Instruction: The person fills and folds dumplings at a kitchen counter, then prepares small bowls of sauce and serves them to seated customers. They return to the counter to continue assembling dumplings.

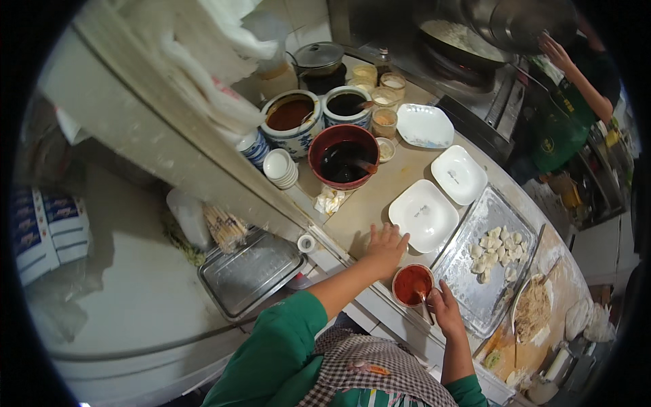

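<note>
My right hand [446,309] is around the right side of a round tub of red chili sauce [409,285]. A spoon [426,305] stands in the sauce, its handle leaning over the rim beside my thumb. My left hand [385,250] is palm down with fingers apart, low over the counter or on it; I cannot tell which. Its fingertips are close to the near edge of a white square dish [424,216]. A second white dish [459,175] sits just behind that one. To the right, a floured metal tray [457,277] bears several dumplings [498,250].
Behind the dishes are a dark red bowl of dark liquid [330,157], two blue-and-white crocks [295,132], stacked small cups [279,168] and spice jars [384,119]. A filling bowl [533,310] is far right. At upper right, a co-worker's hand [557,53] is by a wok [463,46].
</note>
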Tool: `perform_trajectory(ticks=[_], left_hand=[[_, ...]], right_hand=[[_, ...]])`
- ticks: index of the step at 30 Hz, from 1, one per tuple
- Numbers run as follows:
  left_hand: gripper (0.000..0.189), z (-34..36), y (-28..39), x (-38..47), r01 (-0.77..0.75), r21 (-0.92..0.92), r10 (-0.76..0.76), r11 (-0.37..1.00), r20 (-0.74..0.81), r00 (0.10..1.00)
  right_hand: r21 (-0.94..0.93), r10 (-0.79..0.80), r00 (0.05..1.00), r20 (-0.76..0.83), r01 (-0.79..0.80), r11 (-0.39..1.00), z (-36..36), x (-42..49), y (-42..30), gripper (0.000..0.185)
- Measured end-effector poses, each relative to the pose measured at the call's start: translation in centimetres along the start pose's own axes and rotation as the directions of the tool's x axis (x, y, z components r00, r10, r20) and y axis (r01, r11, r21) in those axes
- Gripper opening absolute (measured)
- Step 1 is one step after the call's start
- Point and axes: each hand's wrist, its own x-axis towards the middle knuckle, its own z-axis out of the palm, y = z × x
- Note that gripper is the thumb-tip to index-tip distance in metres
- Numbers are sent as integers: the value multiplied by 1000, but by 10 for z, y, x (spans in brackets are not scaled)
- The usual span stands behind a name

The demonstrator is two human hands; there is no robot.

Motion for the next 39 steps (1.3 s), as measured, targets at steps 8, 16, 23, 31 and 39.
perform_trajectory(ticks=[8, 16, 23, 31, 39], left_hand=[[79, -23, -83, -5, 87, 123, -103, 989, 123, 987], [70, -58, -108, -60, 85, 121, -51, 989, -257, 965], [34, -123, -71, -166, -245, -307, -50, 920, -711, 702], [21, -156, -51, -236, -206, -403, -233, 892, -799, 554], [19, -131, -50, -263, -231, -590, -399, 773, -736, 546]], right_hand=[[112, -23, 1000, -13, 25, 993, 45, 34, -9, 62], [-209, -338, 941, 14, 333, 919, 90, 52, -95, 52], [-104, -983, 142, 120, 986, 130, 147, 10, -357, 45], [394, -978, 128, -167, 918, 53, 193, -76, -600, 44], [298, -945, 325, -23, 905, 304, 196, -22, -473, 18]])
